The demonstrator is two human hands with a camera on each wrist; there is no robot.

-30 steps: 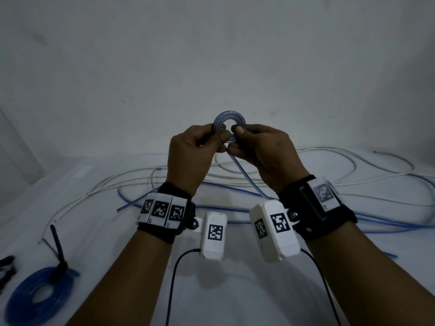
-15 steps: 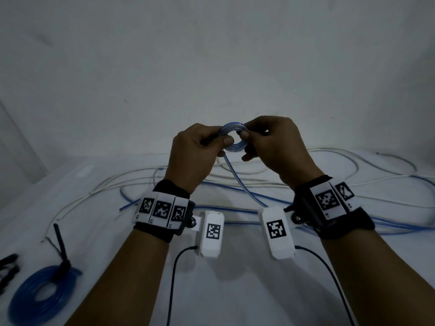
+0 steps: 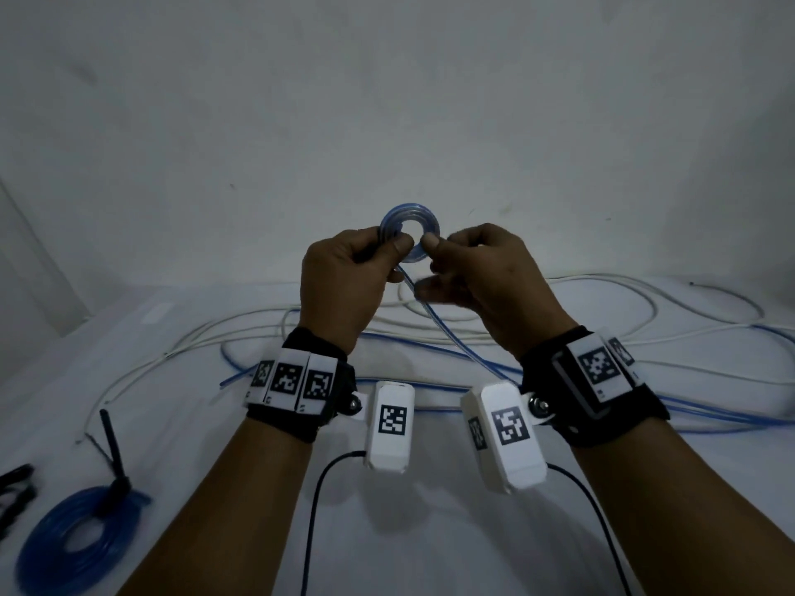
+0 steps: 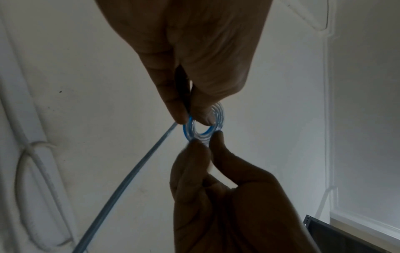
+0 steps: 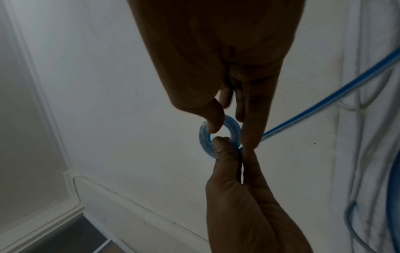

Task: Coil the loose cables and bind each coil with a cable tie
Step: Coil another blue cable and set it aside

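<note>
1. White sheeting covers the table [image 3: 215, 531]; loose cables [image 3: 645, 367] sprawl along its far edge.
2. I judge the small blue coil [image 3: 411, 225], raised above the table's middle, may spring open if either pinch slackens.
3. My left hand [image 3: 344, 281] and right hand [image 3: 486, 277] each pinch its rim, grip closed tight.

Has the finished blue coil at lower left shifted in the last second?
No. The tied blue coil lies in the same spot on the table, with the same gap to the black ties at the left edge.
</note>
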